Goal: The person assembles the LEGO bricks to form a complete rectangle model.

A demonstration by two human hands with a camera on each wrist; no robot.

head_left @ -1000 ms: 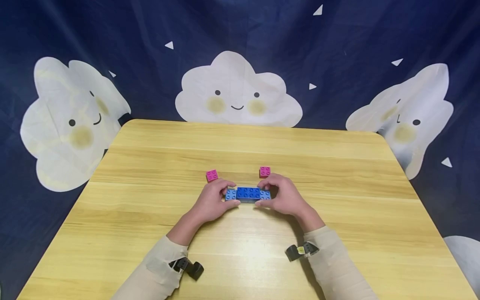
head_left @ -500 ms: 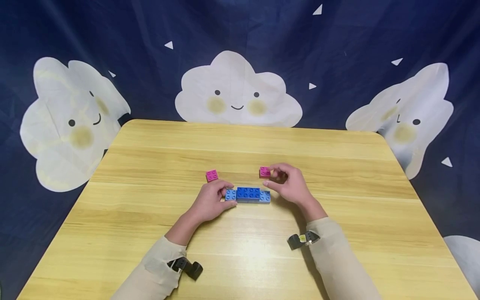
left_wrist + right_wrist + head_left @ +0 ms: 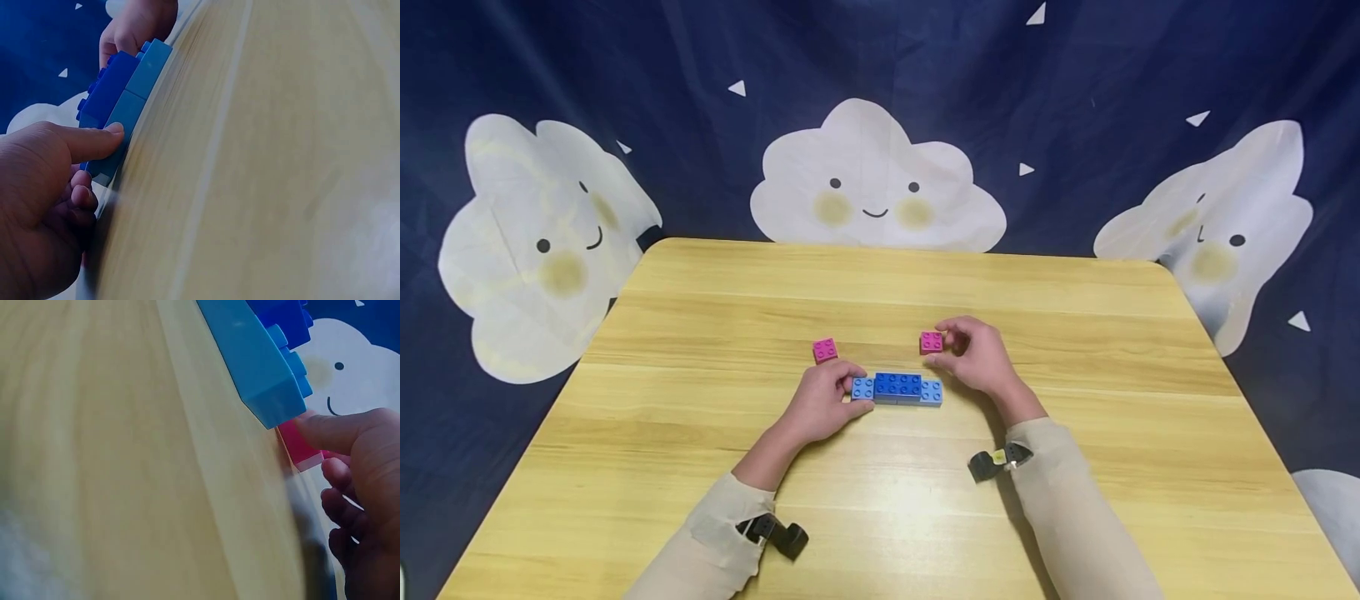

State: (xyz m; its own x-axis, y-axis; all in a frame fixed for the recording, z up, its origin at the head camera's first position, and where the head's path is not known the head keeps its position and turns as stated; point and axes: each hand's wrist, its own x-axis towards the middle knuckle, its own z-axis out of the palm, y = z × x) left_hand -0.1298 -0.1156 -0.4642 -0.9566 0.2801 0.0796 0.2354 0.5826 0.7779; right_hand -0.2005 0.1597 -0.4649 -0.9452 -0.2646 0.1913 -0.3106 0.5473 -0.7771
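Observation:
Two light blue bricks lie end to end, with a dark blue brick [image 3: 898, 384] bridging them on top. The left light blue brick [image 3: 862, 388] is pinched at its outer end by my left hand [image 3: 822, 402], thumb in front and fingers behind. Beyond the right light blue brick [image 3: 931, 392], my right hand [image 3: 981, 358] holds a small pink brick [image 3: 931, 342] between thumb and fingers, on the table. In the right wrist view, the thumb partly covers that pink brick [image 3: 300, 447]. Another pink brick [image 3: 824, 350] lies behind my left hand, apart from it.
Everything sits on a wooden table [image 3: 880, 517] with rounded far corners. A dark blue curtain [image 3: 895, 50] printed with white clouds hangs behind it. Each sleeved forearm carries a black wrist camera.
My right hand has let go of the right end of the blue bricks and moved back to the right pink brick, closing round it. My left hand stays at the left end.

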